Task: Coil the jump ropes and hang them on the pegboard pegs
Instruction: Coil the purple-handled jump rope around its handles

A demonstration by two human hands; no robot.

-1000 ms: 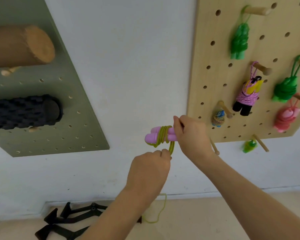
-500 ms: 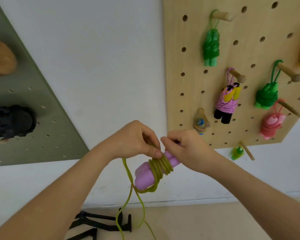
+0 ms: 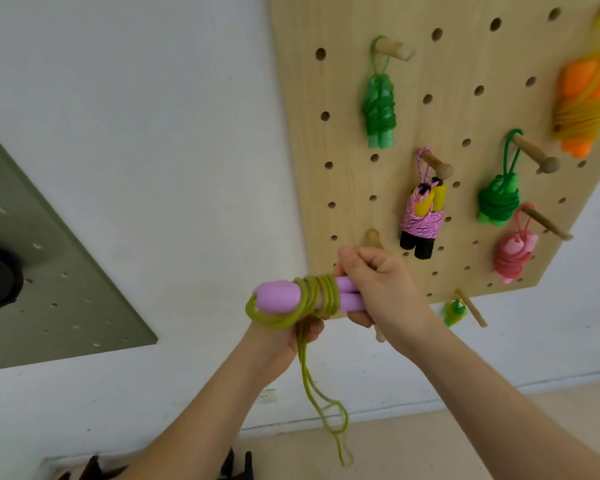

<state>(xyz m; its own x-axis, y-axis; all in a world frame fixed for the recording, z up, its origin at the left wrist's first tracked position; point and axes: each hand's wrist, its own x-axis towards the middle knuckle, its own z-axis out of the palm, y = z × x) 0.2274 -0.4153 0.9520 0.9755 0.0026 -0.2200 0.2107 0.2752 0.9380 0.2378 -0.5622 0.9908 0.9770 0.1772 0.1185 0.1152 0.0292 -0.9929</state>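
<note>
Two purple handles (image 3: 278, 296) are held side by side and level, clamped in the curled fingers of the right hand (image 3: 378, 289), so the pair is kept together as a core for winding. Olive rope (image 3: 321, 294) is wrapped in several turns round the middle of the handles, with one loop hung off the rounded ends. The rope is gripped by the left hand (image 3: 291, 337) just under the bundle, fingers closed on it, judged to keep tension on the turns. A loose tail (image 3: 312, 386) is left dangling toward the floor, so coiling is judged unfinished. The bundle is held in front of the lower left corner of the pegboard (image 3: 354, 81). Coiled ropes are already hung there: green bundle (image 3: 378, 112), pink-wound bundle (image 3: 421, 218), orange bundle (image 3: 582, 109). Risk noted: turns could be slipped off the smooth handles if tension is dropped
</note>
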